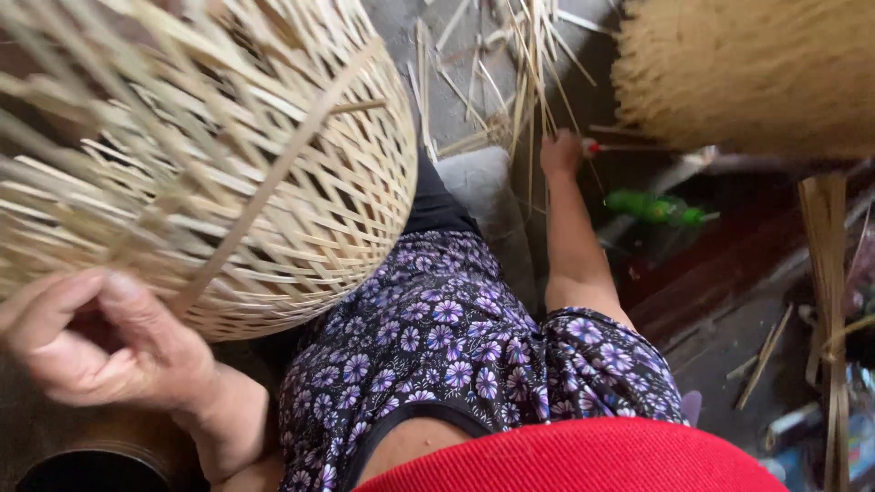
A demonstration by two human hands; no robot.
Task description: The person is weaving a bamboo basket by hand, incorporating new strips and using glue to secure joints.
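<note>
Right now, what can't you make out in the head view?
- Left hand: motion-blurred; its grip on the bamboo strip is unclear.
- Right hand: small and far; what it grasps among the loose strips is unreadable.
- Woven basket: cut off by the top and left edges.
- Straw-coloured mass: cropped by the edge, blurred.

- Grey concrete floor point(456, 100), littered with loose pale bamboo slivers point(524, 64).
- Large tan woven-straw mound point(747, 73) at upper right, edge frayed.
- Green plastic bottle point(652, 208) lying on dark reddish-brown ground point(720, 264).
- Upright bundle of flat bamboo strips point(831, 273) along right edge.
- Light soft, even; shadow deepest under the mound.
</note>
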